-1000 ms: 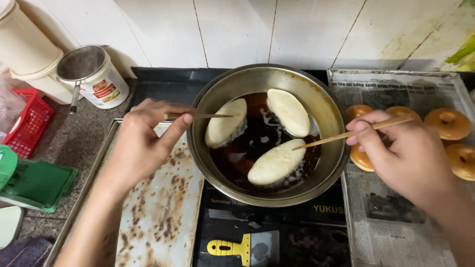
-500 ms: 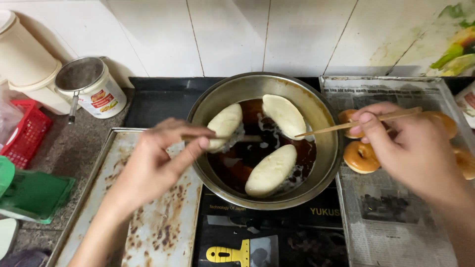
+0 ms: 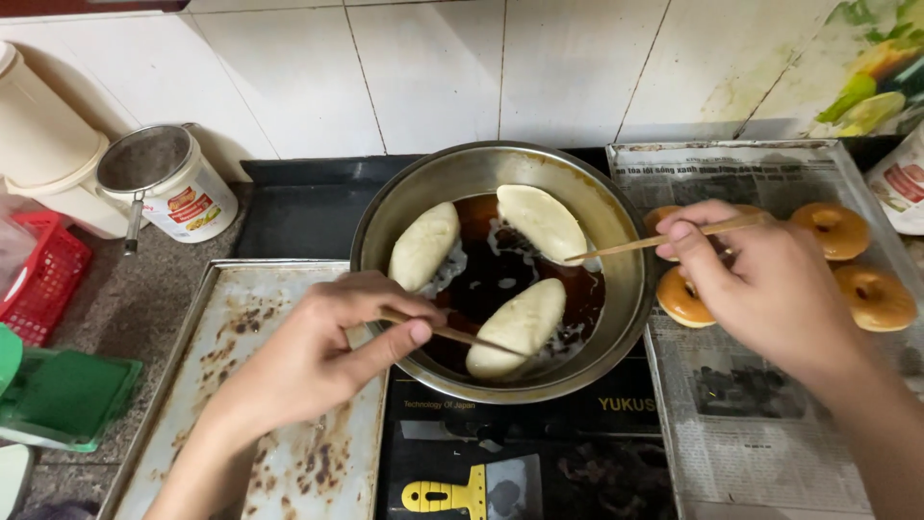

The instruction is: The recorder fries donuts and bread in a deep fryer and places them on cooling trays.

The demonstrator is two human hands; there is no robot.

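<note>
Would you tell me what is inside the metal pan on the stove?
The metal pan holds dark oil and three pale dough pieces. Their undersides are hidden beneath the oil.

The right hand (image 3: 770, 289) covers part of two fried rings (image 3: 685, 297) on the newspaper-lined tray (image 3: 770, 453), whose near end the lower edge cuts off. The cream tub (image 3: 43, 154) and red basket (image 3: 43, 279) run off the left edge. Dark oil (image 3: 500, 279) hides the pan's (image 3: 616, 289) bottom.

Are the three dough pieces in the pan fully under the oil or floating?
Floating. All three pale dough pieces show their upper sides above the dark oil in the metal pan, with bubbles at their edges.
</note>
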